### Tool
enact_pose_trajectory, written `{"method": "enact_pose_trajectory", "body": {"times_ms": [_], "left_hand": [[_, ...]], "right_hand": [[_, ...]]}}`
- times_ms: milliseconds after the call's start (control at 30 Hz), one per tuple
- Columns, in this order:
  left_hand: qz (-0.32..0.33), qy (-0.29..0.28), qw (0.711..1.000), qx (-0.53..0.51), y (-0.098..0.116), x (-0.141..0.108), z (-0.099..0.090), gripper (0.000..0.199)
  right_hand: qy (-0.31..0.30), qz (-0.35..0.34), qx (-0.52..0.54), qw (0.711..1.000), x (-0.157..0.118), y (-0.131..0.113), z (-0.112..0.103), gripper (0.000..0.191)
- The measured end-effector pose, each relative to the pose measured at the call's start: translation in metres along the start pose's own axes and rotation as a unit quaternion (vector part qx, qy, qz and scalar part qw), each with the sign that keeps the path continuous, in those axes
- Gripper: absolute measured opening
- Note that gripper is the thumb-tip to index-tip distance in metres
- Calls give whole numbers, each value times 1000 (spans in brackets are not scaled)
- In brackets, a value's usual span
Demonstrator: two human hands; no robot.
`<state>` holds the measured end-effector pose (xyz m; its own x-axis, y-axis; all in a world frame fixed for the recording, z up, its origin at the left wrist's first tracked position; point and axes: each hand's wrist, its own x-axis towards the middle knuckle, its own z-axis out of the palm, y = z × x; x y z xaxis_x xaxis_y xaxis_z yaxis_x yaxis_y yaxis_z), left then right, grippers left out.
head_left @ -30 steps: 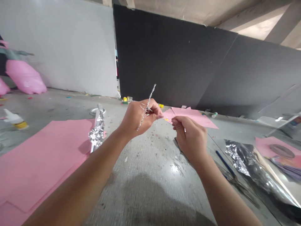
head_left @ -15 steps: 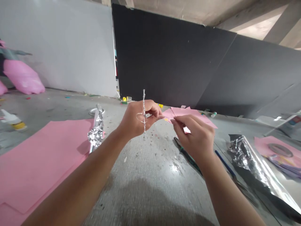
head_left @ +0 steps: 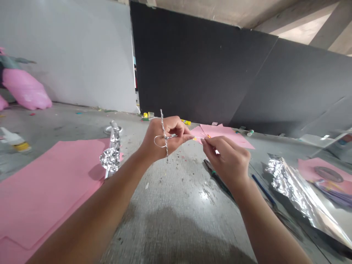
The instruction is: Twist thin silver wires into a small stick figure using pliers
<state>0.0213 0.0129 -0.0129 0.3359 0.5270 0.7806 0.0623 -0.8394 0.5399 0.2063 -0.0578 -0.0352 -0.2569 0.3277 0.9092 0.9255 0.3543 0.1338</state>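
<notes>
A twisted silver wire (head_left: 164,128) crosses in front of my left hand (head_left: 170,136), with a small loop and a stem that runs in between the fingers. My left thumb and forefinger are closed in a pinch on that stem. To the right, my right hand (head_left: 227,156) pinches the thin end of the wire, and a short stretch shows between the two hands. Pliers (head_left: 217,178) with dark handles lie on the grey tabletop (head_left: 165,205) beneath my right hand. Whatever sits deeper inside the right fingers is hidden.
Pink sheets (head_left: 52,179) lie at left, near crumpled foil (head_left: 110,156). More pink paper (head_left: 225,134) lies behind my right hand. At right are a foil sheet (head_left: 299,190), a blue-handled tool (head_left: 262,187) and a grey ring (head_left: 328,173). A glue bottle (head_left: 18,141) stands far left.
The twisted crosspiece and its loop have tilted and shifted slightly left. The gap between my fingertips has widened a little, showing more wire. Both hands keep their pinch.
</notes>
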Motion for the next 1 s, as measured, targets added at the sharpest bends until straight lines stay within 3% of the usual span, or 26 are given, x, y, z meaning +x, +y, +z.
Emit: {"method": "enact_pose_trajectory", "body": {"times_ms": [267,567,767,1000], "left_hand": [[-39,-46,998,-33,-6,3,-8,35],[-22,-48,998,-27,-3,5,-10,35],[-24,-42,999,-16,-3,5,-9,37],[-44,-52,997,-43,-5,3,-6,39]], "right_hand": [[-55,-42,37,997,0,6,-1,4],[-19,-67,26,997,0,5,-2,13],[-6,-46,18,999,-3,2,2,8],[19,3,0,1000,-3,-4,3,15]]}}
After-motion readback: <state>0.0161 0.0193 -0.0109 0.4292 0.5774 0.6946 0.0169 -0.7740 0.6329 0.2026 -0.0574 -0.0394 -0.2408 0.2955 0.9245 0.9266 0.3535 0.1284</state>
